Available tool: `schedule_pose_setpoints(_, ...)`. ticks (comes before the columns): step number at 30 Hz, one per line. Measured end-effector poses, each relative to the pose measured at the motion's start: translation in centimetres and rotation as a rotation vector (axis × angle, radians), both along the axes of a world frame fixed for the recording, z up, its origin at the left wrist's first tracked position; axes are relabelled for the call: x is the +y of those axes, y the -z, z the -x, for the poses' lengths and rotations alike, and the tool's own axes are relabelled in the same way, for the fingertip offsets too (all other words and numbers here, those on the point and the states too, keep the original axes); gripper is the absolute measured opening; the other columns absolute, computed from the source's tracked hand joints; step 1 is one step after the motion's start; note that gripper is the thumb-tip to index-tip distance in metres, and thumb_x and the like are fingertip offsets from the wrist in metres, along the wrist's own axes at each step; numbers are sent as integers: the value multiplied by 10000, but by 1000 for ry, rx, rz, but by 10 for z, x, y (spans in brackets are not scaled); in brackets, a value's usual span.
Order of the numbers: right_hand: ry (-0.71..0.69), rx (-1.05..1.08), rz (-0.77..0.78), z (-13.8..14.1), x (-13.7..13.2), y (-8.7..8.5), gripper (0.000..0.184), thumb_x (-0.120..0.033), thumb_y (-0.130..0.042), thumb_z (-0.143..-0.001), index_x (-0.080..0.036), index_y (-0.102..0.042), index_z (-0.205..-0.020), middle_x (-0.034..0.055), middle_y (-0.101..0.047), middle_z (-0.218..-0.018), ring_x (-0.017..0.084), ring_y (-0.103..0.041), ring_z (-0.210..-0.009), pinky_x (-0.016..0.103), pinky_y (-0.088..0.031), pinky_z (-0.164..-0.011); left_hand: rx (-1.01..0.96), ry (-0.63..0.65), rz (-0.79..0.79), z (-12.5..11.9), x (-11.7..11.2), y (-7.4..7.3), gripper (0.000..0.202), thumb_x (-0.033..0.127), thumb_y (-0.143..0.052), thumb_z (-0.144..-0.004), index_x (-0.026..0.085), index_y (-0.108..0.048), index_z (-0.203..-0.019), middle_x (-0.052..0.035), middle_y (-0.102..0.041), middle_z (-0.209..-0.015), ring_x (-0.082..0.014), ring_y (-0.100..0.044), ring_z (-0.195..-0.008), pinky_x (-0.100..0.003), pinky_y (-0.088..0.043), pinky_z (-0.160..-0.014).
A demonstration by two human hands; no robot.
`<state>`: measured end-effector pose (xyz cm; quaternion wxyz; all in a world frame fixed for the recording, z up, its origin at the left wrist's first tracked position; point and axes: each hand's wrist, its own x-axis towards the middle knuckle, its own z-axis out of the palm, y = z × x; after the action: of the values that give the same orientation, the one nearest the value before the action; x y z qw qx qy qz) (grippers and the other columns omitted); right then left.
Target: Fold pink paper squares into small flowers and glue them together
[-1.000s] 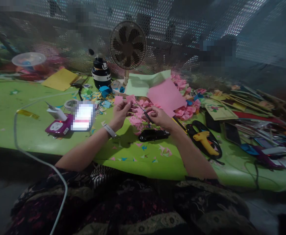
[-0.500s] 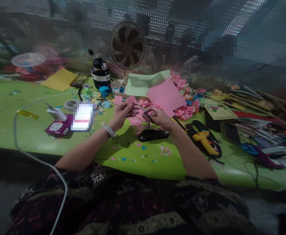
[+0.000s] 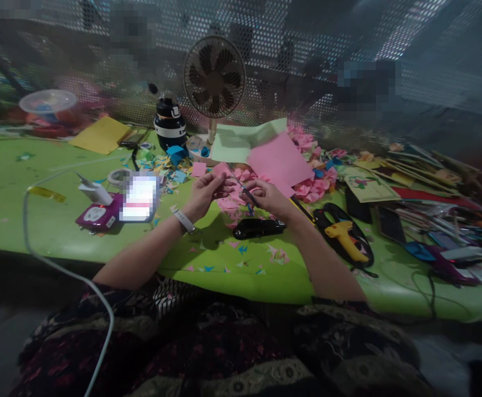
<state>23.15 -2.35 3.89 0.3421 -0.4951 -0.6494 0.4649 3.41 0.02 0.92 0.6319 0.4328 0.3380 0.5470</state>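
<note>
Between the thumb and fingers of my left hand (image 3: 208,191) is a small piece of pink paper (image 3: 221,169). My right hand (image 3: 265,197) is closed around the dark handles of a pair of scissors (image 3: 247,194), whose thin blades point up and left toward that paper. Whether the blades touch it I cannot tell. Under and behind my hands lie many pink paper cuttings (image 3: 230,207). A black stapler (image 3: 258,228) rests just in front of my right hand. Beyond the hands lie a large pink sheet (image 3: 280,160) and a pale green sheet (image 3: 230,144).
A yellow glue gun (image 3: 348,240) lies right of my forearm. To the left are a lit phone (image 3: 140,198), a purple box (image 3: 100,214) and a white cable (image 3: 26,220). A fan (image 3: 215,77) and a black bottle (image 3: 169,125) stand behind. Papers and tools crowd the right side.
Almost nothing differs. Both hands keep their places, and the scissors and the pink paper piece are held as before, with only a slight shift at the scissor handles.
</note>
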Motion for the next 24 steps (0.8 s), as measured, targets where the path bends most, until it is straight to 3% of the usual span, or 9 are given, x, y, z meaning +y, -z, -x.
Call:
schedule_pose_setpoints(20, -1, -4, 22, -1, 1, 2, 583, -569, -904, -564, -212, -541, -848, -76, -496, -558, 112, -507, -543, 234, -376, -520, -5, -32, 0, 2, 5, 5, 324, 471, -763, -828, 175, -633, -805, -79, -784, -871, -157, -760, -805, -254, -601, -718)
schedule_pose_setpoints(24, 2, -23, 9, -1, 0, 1, 578, -575, -893, -580, -214, -550, -874, -66, -522, -579, 116, -510, -556, 244, -383, -532, -20, -11, -24, 1, 5, 8, 311, 447, -774, -822, 170, -637, -788, -72, -782, -835, -147, -754, -753, -239, -593, -684)
